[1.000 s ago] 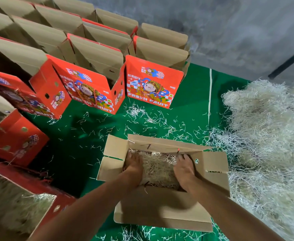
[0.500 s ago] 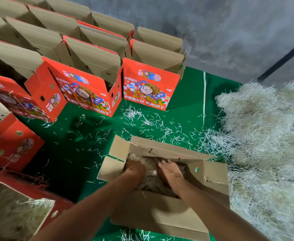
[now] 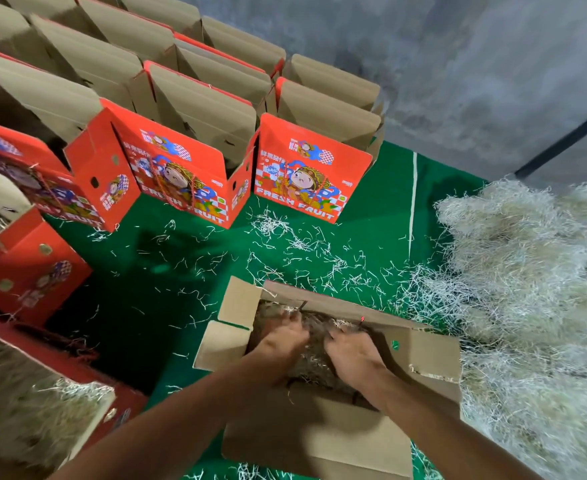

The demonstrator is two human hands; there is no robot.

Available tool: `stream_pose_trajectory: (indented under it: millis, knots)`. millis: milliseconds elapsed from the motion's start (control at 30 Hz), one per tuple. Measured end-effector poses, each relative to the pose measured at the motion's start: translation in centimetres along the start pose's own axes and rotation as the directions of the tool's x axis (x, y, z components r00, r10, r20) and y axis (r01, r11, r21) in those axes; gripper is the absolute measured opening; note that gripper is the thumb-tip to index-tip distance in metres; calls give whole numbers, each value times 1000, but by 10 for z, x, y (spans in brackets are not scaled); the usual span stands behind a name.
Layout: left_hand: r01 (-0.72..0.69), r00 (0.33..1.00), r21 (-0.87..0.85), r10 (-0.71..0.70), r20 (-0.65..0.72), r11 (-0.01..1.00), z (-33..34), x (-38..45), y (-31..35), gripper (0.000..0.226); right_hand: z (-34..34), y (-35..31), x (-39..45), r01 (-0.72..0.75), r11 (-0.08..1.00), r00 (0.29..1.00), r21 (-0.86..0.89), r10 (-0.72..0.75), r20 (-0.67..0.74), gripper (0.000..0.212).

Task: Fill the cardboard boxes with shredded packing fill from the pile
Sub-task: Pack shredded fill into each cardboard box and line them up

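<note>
Head view: you look down at a green mat.
Open box: near the mat's front edge, flaps spread, shredded fill inside.
Your left hand: in the box, fingers flat, pressing the fill.
Your right hand: beside it — fingers dig into the fill; grip unclear.
Pile: along the mat's right edge, just beside the box.
Red boxes: rows toward the far-left corner — flaps up.
Filled box: front-left corner.
</note>
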State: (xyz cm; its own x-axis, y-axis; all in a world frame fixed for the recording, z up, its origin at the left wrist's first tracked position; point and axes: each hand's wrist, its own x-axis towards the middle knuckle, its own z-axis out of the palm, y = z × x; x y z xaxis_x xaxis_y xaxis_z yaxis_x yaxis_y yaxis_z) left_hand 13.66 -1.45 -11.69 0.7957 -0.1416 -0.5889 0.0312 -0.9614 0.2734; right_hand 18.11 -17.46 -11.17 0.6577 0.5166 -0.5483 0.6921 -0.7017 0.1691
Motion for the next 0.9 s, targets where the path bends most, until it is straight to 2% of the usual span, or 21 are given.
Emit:
stream_pose_trajectory:
  millis: [33, 100, 133, 200, 300, 367, 433, 500, 533, 600, 633, 700, 767, 833, 900]
  knots:
    - [-60, 996, -66, 64, 59, 996, 3, 2, 5, 44, 4, 1, -4, -51, 997, 996, 58, 47, 76, 39]
    - [-90, 970, -139, 119, 214, 986, 9, 5, 13, 33, 18, 7, -10, -169, 966, 962, 194, 119, 245, 35]
    - [-82, 944, -156, 127, 303, 984, 8, 4, 15, 33, 24, 9, -10, -199, 950, 952, 242, 128, 279, 35]
    - [-59, 915, -161, 118, 385, 985, 9, 6, 15, 35, 27, 12, -9, -204, 928, 952, 312, 113, 285, 40]
    - [-10, 934, -95, 43, 356, 995, 6, 9, 14, 39, 26, 10, -4, -215, 921, 944, 326, 111, 311, 83]
    - [14, 939, -38, 0, 345, 999, 5, 13, 11, 45, 20, 11, -3, -269, 873, 941, 406, 149, 303, 110]
    - [70, 947, 14, -71, 314, 997, 7, 15, 9, 49, 13, 7, -4, -250, 864, 947, 438, 125, 295, 117]
    - [116, 946, 67, -131, 296, 991, 12, 14, 8, 53, 13, 2, -2, -212, 877, 952, 431, 86, 293, 111]
    - [138, 942, 85, -158, 296, 987, 12, 12, 9, 51, 12, 0, 0, -194, 895, 959, 403, 87, 269, 100]
    - [134, 961, 48, -141, 239, 990, 11, 10, 12, 37, 2, -1, 1, -118, 954, 988, 276, 84, 132, 59]
    - [120, 977, 29, -124, 176, 992, 9, 10, 13, 33, -3, 1, 4, -79, 979, 996, 190, 71, 52, 48]
    - [130, 991, 66, -132, 21, 989, 2, 10, 13, 35, -6, 4, 8, -50, 993, 999, 107, 49, 12, 44]
    - [216, 973, 72, -208, -98, 974, -2, 9, 10, 49, -6, 3, 10, -104, 983, 992, 153, 92, 88, 40]
    - [263, 964, 41, -262, -44, 964, -3, 7, 1, 47, -2, -3, 8, -148, 983, 956, 106, 115, 269, 38]
    - [242, 968, -26, -240, 71, 970, -3, 9, -11, 36, 2, -5, 6, -173, 982, 917, 71, 134, 377, 44]
